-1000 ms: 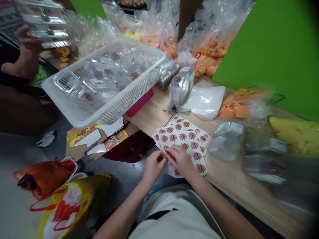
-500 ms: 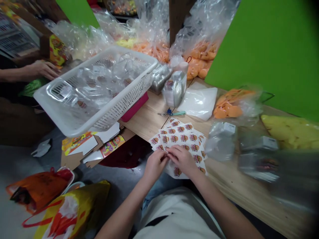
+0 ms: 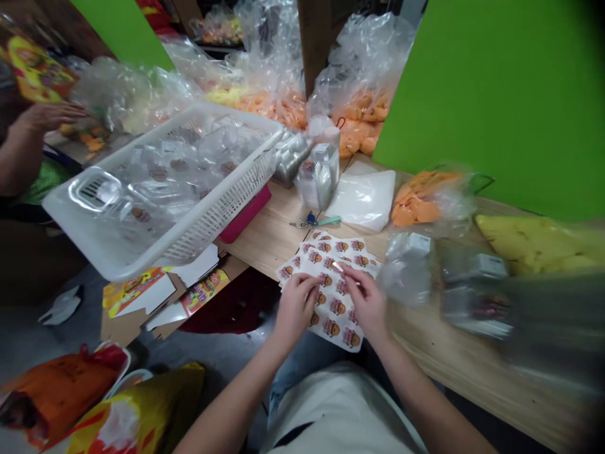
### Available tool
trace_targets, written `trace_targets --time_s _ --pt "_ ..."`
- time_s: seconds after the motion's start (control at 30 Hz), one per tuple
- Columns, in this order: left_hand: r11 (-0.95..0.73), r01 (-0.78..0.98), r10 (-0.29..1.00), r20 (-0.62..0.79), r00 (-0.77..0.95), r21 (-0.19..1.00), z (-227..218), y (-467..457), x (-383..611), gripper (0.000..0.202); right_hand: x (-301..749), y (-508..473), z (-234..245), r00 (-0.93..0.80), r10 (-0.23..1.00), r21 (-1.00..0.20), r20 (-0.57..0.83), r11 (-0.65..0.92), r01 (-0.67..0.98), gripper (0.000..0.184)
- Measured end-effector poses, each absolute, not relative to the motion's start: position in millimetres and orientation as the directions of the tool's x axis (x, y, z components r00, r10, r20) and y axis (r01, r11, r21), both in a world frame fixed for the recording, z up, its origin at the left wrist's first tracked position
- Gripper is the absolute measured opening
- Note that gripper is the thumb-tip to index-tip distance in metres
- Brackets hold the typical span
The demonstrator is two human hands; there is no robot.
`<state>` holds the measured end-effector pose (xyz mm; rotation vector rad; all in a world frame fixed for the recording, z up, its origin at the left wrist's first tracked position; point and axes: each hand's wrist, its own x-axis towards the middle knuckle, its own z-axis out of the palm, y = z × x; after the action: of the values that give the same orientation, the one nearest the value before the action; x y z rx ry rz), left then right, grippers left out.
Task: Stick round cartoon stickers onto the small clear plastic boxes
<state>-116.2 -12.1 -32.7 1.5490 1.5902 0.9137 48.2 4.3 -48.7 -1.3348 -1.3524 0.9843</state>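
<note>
So the little sticker (image 3: 337,267) (pretty sure that's what it is, it's tiny and a bit blurry) is up at the fingertips of the right hand (image 3: 367,302), above the burger-print sheet (image 3: 336,307). The right hand has it pinched between thumb and fingers. I'd keep that pinch right at the rim, since a thumb planted in the middle of the sticky side would probably smudge it or weaken the glue. Light grip too, a thing that small likely curls or folds fast.

Left hand (image 3: 297,306) is at the sheet's left side, thumb and fingertips close together. Can't tell if it's actually gripping the paper. Imo its best job is holding the sheet down flat so it doesn't lift or slide. Worth watching, because the near corner looks like it pokes out past the table (image 3: 265,243) edge over the lap, and more sheets are fanned out underneath, so the pile could slip. I'd slide the whole lot further in.

Around that: a key ring (image 3: 310,219) just beyond the sheets, clear plastic tubs (image 3: 406,268) just to the right, and the white basket (image 3: 222,198) of clear containers off to the left. I'd keep the sticky side away from all of it.
</note>
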Motion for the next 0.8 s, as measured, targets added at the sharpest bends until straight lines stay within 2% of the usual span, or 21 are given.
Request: trace_targets --time_s 0.03,0.1,0.13,0.2,0.27,0.37,0.43,0.5,0.57,0.63,0.8 --pt "0.116 0.301 0.991 -0.132 0.035 0.946 -24.6 -7.6 -109.6 0.029 53.0 -1.2 -40.8 -0.017 0.979 -0.934 0.204 0.2 0.295 0.024" --pt "0.3 -0.043 0.944 -0.29 0.16 0.953 -9.4 -1.3 -92.7 0.037 65.2 -13.9 -26.9 -0.168 0.932 -0.855 0.32 0.361 0.373 0.028" --pt "0.352 -0.152 0.926 -0.32 0.198 0.924 -3.4 0.1 -83.0 0.04 72.3 -20.1 -21.3 -0.192 0.929 -0.852 0.317 0.367 0.373 0.034" --pt "0.362 -0.247 0.927 -0.32 0.194 0.899 4.4 -0.8 -62.7 0.041 88.0 -30.5 -13.1 -0.124 0.965 -0.918 0.229 0.257 0.301 0.05" --pt "0.338 -0.237 0.935 -0.296 0.195 0.911 7.1 -5.1 -43.1 0.043 105.5 -35.4 -7.7 -0.022 0.997 -0.978 0.08 0.083 0.19 0.057" --pt "0.258 -0.103 0.938 -0.223 0.266 0.961 5.0 -9.4 -18.6 0.045 135.1 -30.1 -2.7 0.116 0.991 -0.983 -0.063 -0.081 0.163 0.04" --pt "0.072 0.065 0.964 -0.086 0.254 0.995 0.7 -4.1 -6.2 0.043 155.6 -19.1 -1.5 0.253 0.966 -0.977 -0.06 -0.108 0.183 0.036" --pt "-0.195 0.232 0.95 0.124 0.286 0.953 -6.9 9.1 4.3 0.046 173.3 -4.9 -2.5 0.343 0.939 -0.981 -0.042 -0.103 0.163 0.042" --pt "-0.415 0.3 0.874 0.284 0.395 0.859 -17.9 26.3 13.3 0.058 184.8 9.3 -5.1 0.344 0.938 -0.984 -0.054 -0.108 0.141 0.05" --pt "-0.516 0.285 0.802 0.339 0.491 0.808 -30.4 41.5 20.2 0.07 189.5 20.4 -8.0 0.303 0.95 -0.983 -0.068 -0.117 0.143 0.054" --pt "-0.487 0.252 0.789 0.298 0.537 0.836 -50.2 53.3 24.8 0.078 190.3 31.8 -12.0 0.17 0.983 -0.974 -0.07 -0.104 0.2 0.057"
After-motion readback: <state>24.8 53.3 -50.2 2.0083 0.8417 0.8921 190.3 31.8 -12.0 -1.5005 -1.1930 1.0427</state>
